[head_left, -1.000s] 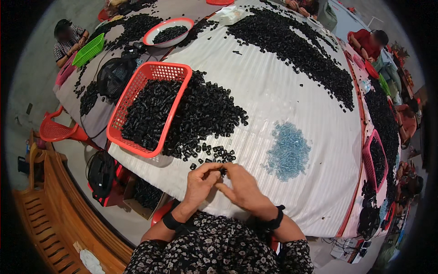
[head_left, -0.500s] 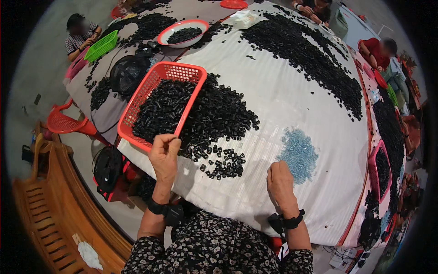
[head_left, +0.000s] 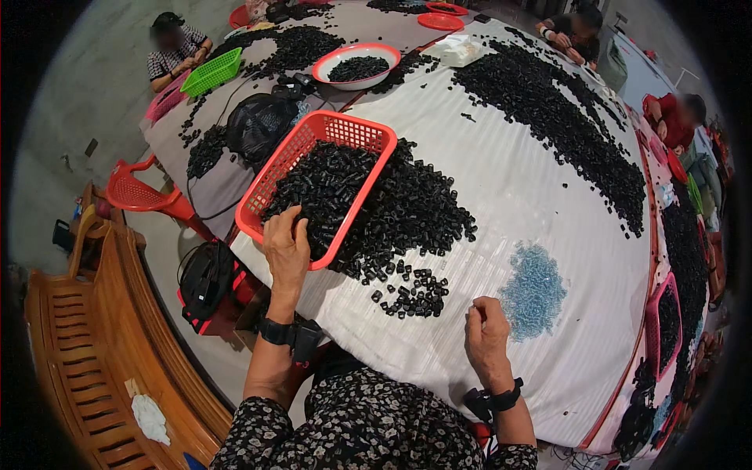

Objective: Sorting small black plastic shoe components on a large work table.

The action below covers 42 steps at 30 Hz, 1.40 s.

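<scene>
Fingers of the left hand (head_left: 287, 249) curl into black parts heaped in the red basket (head_left: 315, 182), scooping; right hand (head_left: 486, 338) rests loosely closed on the table (head_left: 548, 196) beside blue pieces (head_left: 534, 290).

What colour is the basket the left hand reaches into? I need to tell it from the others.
Red-orange basket, clearest in the head view.

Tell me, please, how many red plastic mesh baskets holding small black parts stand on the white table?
1: the red plastic mesh basket stands by the left hand, tilted against the black pile. Others may be hidden.
</scene>
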Tool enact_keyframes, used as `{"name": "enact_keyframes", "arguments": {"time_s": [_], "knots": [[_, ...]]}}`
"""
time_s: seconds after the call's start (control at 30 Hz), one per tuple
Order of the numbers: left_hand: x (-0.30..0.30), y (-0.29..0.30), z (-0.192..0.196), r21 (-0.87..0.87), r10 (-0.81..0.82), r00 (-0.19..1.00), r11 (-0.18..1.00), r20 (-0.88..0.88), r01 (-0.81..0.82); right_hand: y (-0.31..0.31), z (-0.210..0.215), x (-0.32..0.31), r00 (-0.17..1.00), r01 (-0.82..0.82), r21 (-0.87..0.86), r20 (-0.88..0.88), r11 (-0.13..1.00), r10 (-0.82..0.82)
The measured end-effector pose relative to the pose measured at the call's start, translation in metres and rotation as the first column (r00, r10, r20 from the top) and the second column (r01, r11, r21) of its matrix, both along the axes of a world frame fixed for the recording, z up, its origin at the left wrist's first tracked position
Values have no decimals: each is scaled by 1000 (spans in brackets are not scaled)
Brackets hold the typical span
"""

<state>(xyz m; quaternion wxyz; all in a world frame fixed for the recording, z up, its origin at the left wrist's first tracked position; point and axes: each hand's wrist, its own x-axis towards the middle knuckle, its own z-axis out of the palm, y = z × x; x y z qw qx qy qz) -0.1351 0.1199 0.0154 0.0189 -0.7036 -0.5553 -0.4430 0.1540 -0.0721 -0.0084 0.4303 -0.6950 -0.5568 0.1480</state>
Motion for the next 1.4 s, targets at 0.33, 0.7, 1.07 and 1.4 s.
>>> {"name": "enact_keyframes", "arguments": {"time_s": [0.33,0.7,1.07,1.4], "knots": [[25,-21,16,267,-32,999,963,-5,32,-2,-28,6,944,29,-67,-327,997,-49],[49,-87,-25,-232,-545,839,816,-1,530,-3,-36,10,939,21,13,-343,1000,-15],[58,-92,-36,-415,-522,851,787,-54,457,-4,-32,9,924,66,16,-380,998,-54],[61,-94,-35,-414,-454,794,684,404,601,-8,-15,0,870,21,21,-493,1000,-8]]}}
